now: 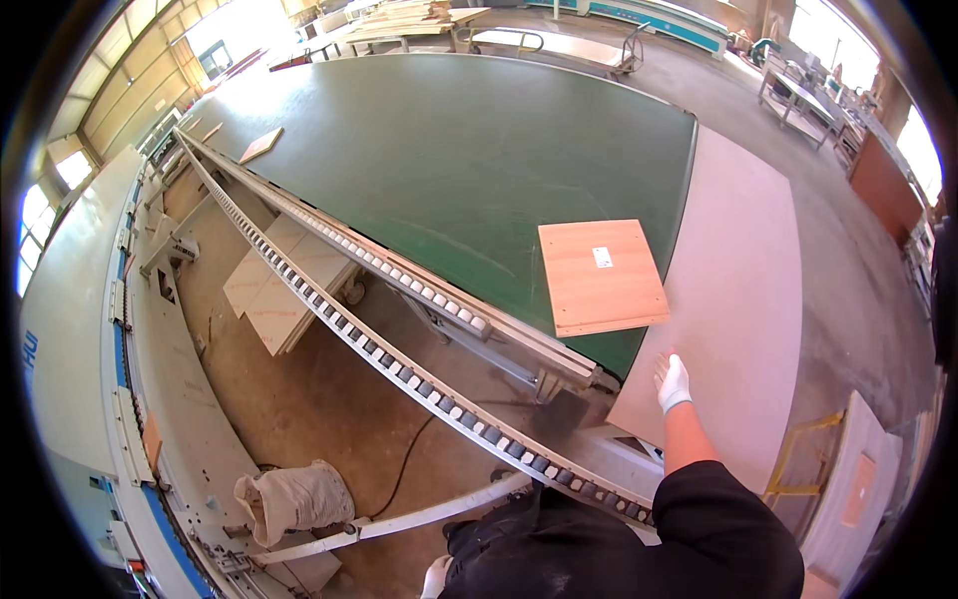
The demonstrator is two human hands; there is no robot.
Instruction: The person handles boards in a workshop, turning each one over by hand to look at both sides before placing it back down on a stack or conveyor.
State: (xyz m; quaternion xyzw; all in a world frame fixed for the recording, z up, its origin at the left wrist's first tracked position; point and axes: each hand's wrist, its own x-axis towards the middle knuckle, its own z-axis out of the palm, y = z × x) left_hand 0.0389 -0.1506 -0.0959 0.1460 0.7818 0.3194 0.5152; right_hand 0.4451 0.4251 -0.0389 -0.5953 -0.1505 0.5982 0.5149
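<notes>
A square wood-coloured panel point(602, 278) with a small white label lies at the near right corner of the green conveyor belt point(449, 170). Its right edge reaches over toward a long pale board point(743, 260) beside the belt. My right hand point(674, 381), in a white glove, is stretched out over the near end of that board, fingers extended and holding nothing. A small gap separates it from the panel's near edge. Low by my body, my left hand point(436, 577) shows a white glove; its fingers are mostly hidden by the frame's lower edge.
A roller rail point(389, 361) slants from the far left to my waist. Left of it stands a long machine point(80, 299), with a woven sack point(294, 501) on the floor nearby. Stacked boards point(289, 285) sit beneath the belt's side. Another small panel point(261, 145) rests farther up the belt.
</notes>
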